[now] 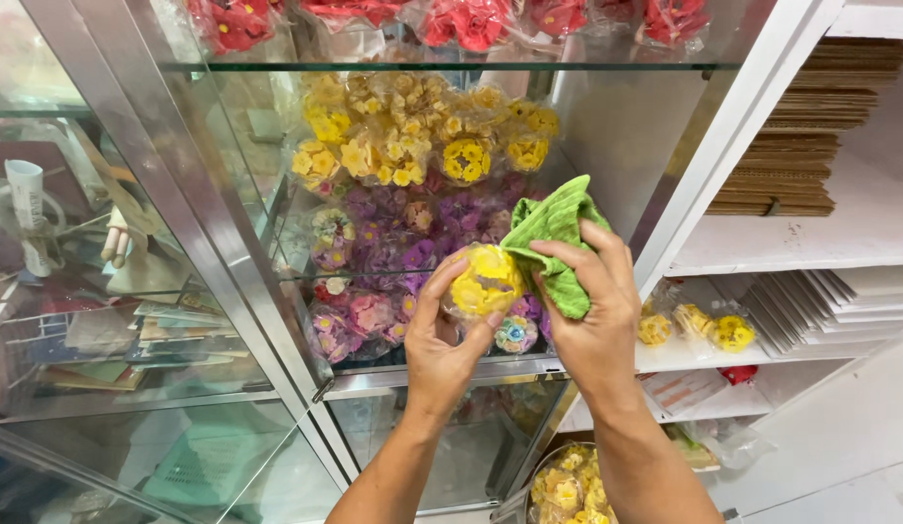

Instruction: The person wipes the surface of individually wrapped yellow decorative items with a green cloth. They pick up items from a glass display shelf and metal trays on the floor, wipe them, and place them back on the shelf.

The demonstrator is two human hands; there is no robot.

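Observation:
My left hand [442,340] holds a yellow flower in a clear wrapper [484,281], raised in front of a glass display cabinet. My right hand [592,311] grips a green cloth [553,233] and presses it against the right side of the wrapped flower. Both forearms come up from the bottom edge of the view.
The cabinet's glass shelves [442,66] carry wrapped red flowers [471,19], yellow flowers [413,136] and purple and pink flowers [393,252]. White shelves [859,257] at right hold stacked brown card [801,126], white sheets and a few yellow flowers [733,332]. A bowl of yellow flowers [568,485] sits below.

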